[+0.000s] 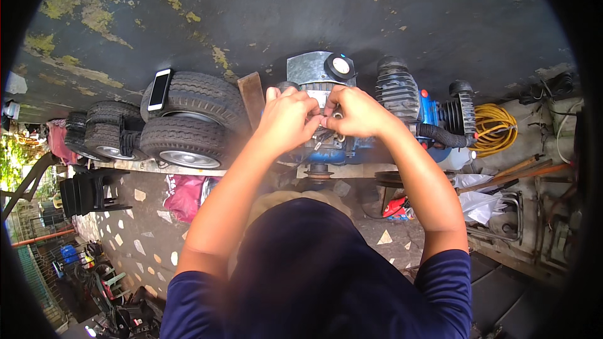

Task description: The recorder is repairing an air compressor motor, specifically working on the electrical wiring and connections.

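A blue electric motor [328, 156] stands in front of me, with a pulley at its near end. My left hand [290, 116] and my right hand [357, 112] meet above it, with fingertips pinched close together. What they pinch is small and mostly hidden by the fingers. Short loose wires [322, 138] show just below the fingertips, at the motor's opened wiring spot. Behind the hands, a roll of black tape [340, 66] with a white core rests on a grey metal plate [304, 66].
Stacked tyres [186, 141] stand at the left, with a white phone [159, 90] on top. A wooden piece [252, 97] leans beside them. To the right are a finned compressor head [398, 91], a black corrugated hose [445, 136] and a coiled yellow hose [495, 129]. A dark wall rises behind.
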Motion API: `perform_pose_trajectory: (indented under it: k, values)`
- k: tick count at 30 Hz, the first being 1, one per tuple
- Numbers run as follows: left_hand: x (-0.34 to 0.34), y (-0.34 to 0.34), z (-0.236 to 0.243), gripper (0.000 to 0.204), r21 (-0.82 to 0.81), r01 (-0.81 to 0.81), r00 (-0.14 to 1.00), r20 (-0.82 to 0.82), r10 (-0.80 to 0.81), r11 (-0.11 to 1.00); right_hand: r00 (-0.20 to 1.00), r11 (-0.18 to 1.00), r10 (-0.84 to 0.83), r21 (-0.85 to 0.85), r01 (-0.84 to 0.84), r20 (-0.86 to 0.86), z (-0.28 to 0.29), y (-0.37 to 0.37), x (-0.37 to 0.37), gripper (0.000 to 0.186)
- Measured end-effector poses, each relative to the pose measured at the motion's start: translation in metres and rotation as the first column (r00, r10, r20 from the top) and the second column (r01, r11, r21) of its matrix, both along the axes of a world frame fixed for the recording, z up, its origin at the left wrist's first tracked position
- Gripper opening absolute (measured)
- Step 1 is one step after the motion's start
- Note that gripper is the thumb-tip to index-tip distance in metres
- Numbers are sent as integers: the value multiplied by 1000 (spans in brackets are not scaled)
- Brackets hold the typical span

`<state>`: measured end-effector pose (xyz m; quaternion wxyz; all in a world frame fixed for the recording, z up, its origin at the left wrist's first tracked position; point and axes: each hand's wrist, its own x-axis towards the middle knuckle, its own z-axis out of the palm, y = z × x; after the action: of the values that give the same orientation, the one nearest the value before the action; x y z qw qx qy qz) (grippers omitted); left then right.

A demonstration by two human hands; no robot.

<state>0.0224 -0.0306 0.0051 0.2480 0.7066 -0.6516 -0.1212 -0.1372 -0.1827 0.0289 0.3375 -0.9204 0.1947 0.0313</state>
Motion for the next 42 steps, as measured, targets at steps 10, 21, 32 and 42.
perform_pose_trajectory:
  k: [10, 21, 32, 42]
  values:
    - [2, 5, -26, 15, -94, -22, 978, -207, 2, 995, 935, 981, 105, 192, -41, -340, 25, -20, 31, 24]
    - [-4, 8, -37, 16, -221, -171, 928, -364, 81, 960, 863, 828, 505, -269, -493, -25, 1, -25, 27, 13]
    - [-9, 12, -31, 27, -210, -172, 960, -256, 116, 962, 856, 951, 172, -309, -15, 488, 20, -17, 11, 12]
    - [-37, 12, -22, 2, -123, -317, 931, -230, 283, 941, 755, 952, -257, 22, 306, 604, 25, 33, -80, 6]
